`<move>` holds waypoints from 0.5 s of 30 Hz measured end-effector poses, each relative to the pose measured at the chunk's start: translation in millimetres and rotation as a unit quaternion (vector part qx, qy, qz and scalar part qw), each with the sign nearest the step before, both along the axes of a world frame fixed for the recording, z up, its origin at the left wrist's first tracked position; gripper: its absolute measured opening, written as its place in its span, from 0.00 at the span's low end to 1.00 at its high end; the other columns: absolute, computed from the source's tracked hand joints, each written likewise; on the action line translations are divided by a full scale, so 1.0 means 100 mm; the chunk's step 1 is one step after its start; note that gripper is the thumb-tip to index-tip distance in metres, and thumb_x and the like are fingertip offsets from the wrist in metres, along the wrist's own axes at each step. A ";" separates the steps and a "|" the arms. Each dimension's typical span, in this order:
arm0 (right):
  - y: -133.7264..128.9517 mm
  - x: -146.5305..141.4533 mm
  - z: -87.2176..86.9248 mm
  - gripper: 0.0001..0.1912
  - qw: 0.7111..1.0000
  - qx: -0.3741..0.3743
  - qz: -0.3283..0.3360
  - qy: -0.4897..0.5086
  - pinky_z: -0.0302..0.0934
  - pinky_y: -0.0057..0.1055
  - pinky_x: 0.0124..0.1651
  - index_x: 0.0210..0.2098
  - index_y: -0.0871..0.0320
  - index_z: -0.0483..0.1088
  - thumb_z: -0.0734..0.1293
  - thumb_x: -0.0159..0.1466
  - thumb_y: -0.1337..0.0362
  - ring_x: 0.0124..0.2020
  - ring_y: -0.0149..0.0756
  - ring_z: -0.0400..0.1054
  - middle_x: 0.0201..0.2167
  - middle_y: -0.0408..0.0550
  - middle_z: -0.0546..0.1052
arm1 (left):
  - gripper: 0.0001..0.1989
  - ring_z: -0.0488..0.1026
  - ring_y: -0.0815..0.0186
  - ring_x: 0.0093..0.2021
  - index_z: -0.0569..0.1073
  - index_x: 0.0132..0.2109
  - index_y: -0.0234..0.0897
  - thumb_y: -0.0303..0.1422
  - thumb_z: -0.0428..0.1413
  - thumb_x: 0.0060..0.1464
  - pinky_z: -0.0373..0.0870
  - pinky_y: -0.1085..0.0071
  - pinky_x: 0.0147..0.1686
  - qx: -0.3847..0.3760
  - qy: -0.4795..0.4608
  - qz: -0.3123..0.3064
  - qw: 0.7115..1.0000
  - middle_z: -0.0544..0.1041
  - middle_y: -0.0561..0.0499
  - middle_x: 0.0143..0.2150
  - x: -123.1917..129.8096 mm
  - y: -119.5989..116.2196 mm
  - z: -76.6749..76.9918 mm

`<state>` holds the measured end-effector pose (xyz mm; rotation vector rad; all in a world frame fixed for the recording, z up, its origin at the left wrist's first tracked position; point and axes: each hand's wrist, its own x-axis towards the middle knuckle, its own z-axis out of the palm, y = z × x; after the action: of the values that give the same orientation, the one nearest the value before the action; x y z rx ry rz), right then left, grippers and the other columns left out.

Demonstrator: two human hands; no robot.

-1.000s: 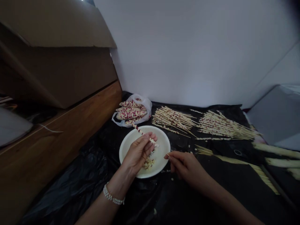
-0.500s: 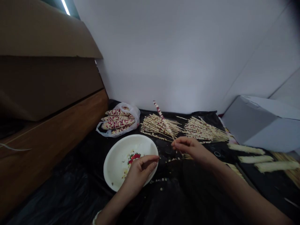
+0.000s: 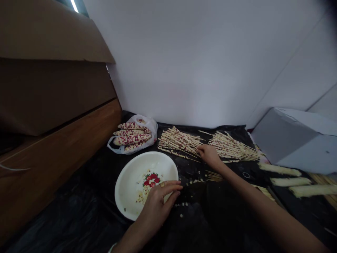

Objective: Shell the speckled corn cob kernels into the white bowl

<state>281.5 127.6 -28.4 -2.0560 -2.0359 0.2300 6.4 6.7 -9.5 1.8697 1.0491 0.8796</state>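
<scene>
My right hand [image 3: 209, 155] is closed on the bare end of a corn skewer at the left pile of corn skewers [image 3: 176, 140]. The kernels on these sticks are cream and dark red. Over the right rim of a white bowl [image 3: 122, 182] is my left hand [image 3: 160, 200], its thumb and forefinger slightly apart with nothing visible between them. Loose corn kernels [image 3: 143, 195] lie in the bowl beside a red flower print. A second pile of corn skewers [image 3: 226, 146] spreads just beyond my right hand.
Corn cobs [image 3: 133, 138] fill a white plastic bag [image 3: 152, 126] behind the bowl. Bare sticks [image 3: 213, 176] and scattered kernels lie on the black sheet [image 3: 195, 225]. Stripped cobs [image 3: 291, 181] rest at right near a white box [image 3: 295, 140]. Cardboard [image 3: 58, 95] stands at left.
My right hand has moved forward and lowered the raised corn skewer onto the left pile. My left hand has shifted slightly down and right by the bowl.
</scene>
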 end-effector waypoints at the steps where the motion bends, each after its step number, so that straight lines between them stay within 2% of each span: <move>1: 0.01 -0.01 -0.01 0.15 1.000 -0.007 0.001 -0.010 0.69 0.43 0.50 0.51 0.58 0.71 0.66 0.69 0.57 0.47 0.39 0.73 0.50 0.51 0.76 | 0.10 0.80 0.53 0.50 0.84 0.44 0.44 0.33 0.58 0.60 0.73 0.55 0.53 -0.001 -0.002 0.001 1.000 0.83 0.44 0.50 0.00 0.00 0.00; 4: 0.03 -0.04 -0.01 0.18 0.999 -0.018 0.002 -0.036 0.70 0.44 0.50 0.55 0.58 0.69 0.67 0.69 0.56 0.49 0.40 0.72 0.53 0.52 0.74 | 0.10 0.80 0.53 0.50 0.84 0.44 0.45 0.33 0.58 0.60 0.73 0.55 0.54 -0.004 -0.006 0.005 1.000 0.83 0.45 0.50 0.00 0.00 -0.01; 6: 0.01 -0.03 0.00 0.15 0.999 -0.020 0.000 -0.051 0.69 0.42 0.50 0.51 0.59 0.72 0.66 0.69 0.57 0.47 0.39 0.72 0.50 0.51 0.76 | 0.10 0.80 0.53 0.50 0.84 0.44 0.45 0.33 0.58 0.60 0.73 0.55 0.54 -0.006 -0.009 0.002 1.000 0.83 0.45 0.50 -0.01 0.00 -0.03; 8: -0.03 -0.03 0.00 0.10 0.998 -0.021 -0.003 -0.061 0.66 0.36 0.49 0.42 0.59 0.75 0.64 0.70 0.61 0.46 0.38 0.73 0.43 0.51 0.79 | 0.10 0.80 0.54 0.50 0.84 0.44 0.45 0.33 0.58 0.60 0.73 0.55 0.53 -0.004 -0.010 0.000 1.000 0.83 0.45 0.50 -0.01 0.00 -0.04; 10: -0.07 -0.03 -0.03 0.11 0.997 -0.026 -0.010 -0.069 0.62 0.30 0.44 0.35 0.59 0.77 0.63 0.69 0.65 0.43 0.39 0.74 0.37 0.52 0.80 | 0.10 0.80 0.54 0.50 0.84 0.44 0.45 0.33 0.58 0.60 0.73 0.56 0.53 -0.004 -0.007 0.001 1.000 0.83 0.45 0.50 -0.01 0.00 -0.04; 13: -0.09 -0.05 -0.09 0.12 0.996 -0.036 -0.030 -0.082 0.58 0.30 0.37 0.33 0.58 0.78 0.63 0.68 0.65 0.40 0.41 0.75 0.35 0.54 0.81 | 0.10 0.80 0.55 0.50 0.83 0.44 0.44 0.33 0.57 0.61 0.73 0.56 0.53 -0.006 -0.001 -0.001 1.000 0.83 0.45 0.50 -0.02 0.00 -0.05; 15: -0.09 -0.06 -0.11 0.13 0.994 -0.038 -0.040 -0.089 0.57 0.30 0.36 0.35 0.59 0.78 0.62 0.68 0.64 0.41 0.42 0.76 0.37 0.56 0.81 | 0.10 0.80 0.55 0.50 0.83 0.44 0.44 0.33 0.57 0.61 0.73 0.57 0.53 -0.005 -0.001 -0.004 1.000 0.83 0.45 0.50 -0.02 0.00 -0.05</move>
<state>275.4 118.7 -39.1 -2.2749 -2.0684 0.1147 4.3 6.3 -14.4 1.8638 1.0426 0.8707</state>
